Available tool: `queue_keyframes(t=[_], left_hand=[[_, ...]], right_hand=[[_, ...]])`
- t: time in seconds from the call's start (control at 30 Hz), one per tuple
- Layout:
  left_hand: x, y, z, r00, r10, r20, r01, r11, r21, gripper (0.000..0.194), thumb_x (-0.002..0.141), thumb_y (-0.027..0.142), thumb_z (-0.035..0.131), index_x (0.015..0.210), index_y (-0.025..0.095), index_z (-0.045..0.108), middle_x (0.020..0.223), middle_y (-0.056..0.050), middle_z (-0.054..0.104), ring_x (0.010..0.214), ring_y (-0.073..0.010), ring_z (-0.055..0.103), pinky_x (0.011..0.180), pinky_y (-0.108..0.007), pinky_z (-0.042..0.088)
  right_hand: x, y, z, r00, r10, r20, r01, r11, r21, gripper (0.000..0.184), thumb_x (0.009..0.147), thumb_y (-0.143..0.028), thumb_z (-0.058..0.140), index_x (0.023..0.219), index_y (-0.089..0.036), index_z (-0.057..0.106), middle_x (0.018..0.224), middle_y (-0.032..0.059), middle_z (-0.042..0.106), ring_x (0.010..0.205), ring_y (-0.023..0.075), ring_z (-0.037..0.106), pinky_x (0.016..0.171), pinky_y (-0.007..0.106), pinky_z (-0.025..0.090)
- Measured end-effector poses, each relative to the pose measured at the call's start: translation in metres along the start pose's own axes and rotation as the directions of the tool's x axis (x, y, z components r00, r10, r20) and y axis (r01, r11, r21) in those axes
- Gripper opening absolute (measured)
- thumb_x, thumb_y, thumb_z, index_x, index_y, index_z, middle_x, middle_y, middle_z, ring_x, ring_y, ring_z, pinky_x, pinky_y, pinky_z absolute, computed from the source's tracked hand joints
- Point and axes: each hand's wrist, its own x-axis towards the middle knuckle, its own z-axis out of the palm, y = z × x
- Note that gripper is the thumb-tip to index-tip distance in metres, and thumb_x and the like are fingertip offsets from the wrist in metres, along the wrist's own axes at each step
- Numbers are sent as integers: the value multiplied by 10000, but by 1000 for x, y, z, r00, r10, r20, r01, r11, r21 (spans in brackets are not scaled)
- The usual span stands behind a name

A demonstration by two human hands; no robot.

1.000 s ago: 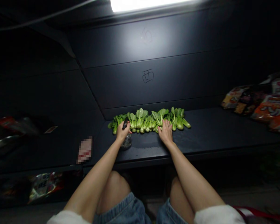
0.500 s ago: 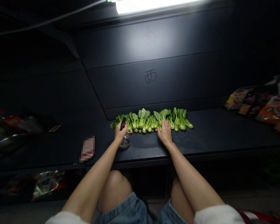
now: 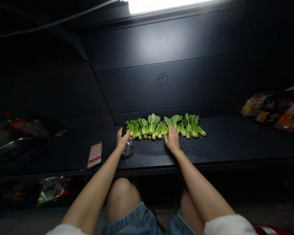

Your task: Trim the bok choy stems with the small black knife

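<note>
A row of green bok choy point(image 3: 153, 125) lies side by side on the dark shelf, leaves toward the back panel and stem ends toward me. My left hand point(image 3: 122, 138) is closed around a spray bottle point(image 3: 128, 148) at the row's left end. The bottle's black top sticks up above my thumb, and its clear body shows below my fingers. My right hand point(image 3: 172, 138) rests on the bok choy right of the middle, fingers stretched out over the stems and leaves. A ring shows on one finger.
Several snack bags point(image 3: 259, 106) lie on the shelf point(image 3: 225, 140) at the right. At the left are a small card point(image 3: 60, 133), a blurred-out flat item point(image 3: 94, 155) and a metal tray point(image 3: 12, 145). Another packet point(image 3: 52, 189) sits lower left. A lit tube lamp point(image 3: 169, 5) hangs above.
My left hand has shifted slightly left with the spray bottle, away from the bok choy. The right hand stays on the bok choy. The view has turned slightly left.
</note>
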Motion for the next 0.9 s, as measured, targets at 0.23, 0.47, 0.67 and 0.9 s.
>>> queue_keyframes(t=[0.23, 0.47, 0.67, 0.9], left_hand=[[0, -4, -17, 998, -26, -52, 30, 997, 70, 268, 778, 423, 531, 818, 176, 626, 553, -14, 650, 450, -195, 647, 469, -243, 430], [-3, -7, -26, 998, 21, -56, -19, 999, 35, 276, 766, 422, 562, 894, 186, 627, 825, -35, 719, 481, -156, 657, 510, -234, 452], [-2, -16, -25, 997, 79, -10, -79, 992, -96, 467, 728, 464, 632, 1089, 168, 598, 943, -52, 692, 545, -138, 664, 564, -253, 513], [2, -29, -32, 982, 143, 124, -126, 982, -138, 553, 587, 412, 765, 1069, 178, 630, 1032, -77, 695, 878, -194, 668, 786, -331, 553]], right_hand=[[-1, -9, 7, 1000, -25, 20, 25, 1000, -6, 580, 904, -301, 406, 1422, -40, 388, 1487, 228, 384, 1422, 305, 271, 1148, 502, 206], [-4, -17, 13, 998, -53, 18, 53, 999, 5, 572, 900, -290, 400, 1423, -57, 395, 1480, 224, 399, 1423, 303, 273, 1141, 521, 216], [-5, -26, 14, 996, -62, 65, 64, 998, -25, 570, 916, -288, 384, 1423, -28, 392, 1490, 236, 379, 1425, 313, 272, 1146, 508, 214], [-4, -42, 12, 976, -199, 84, 201, 979, -16, 550, 929, -274, 400, 1433, -56, 396, 1487, 217, 395, 1427, 291, 270, 1141, 504, 236]])
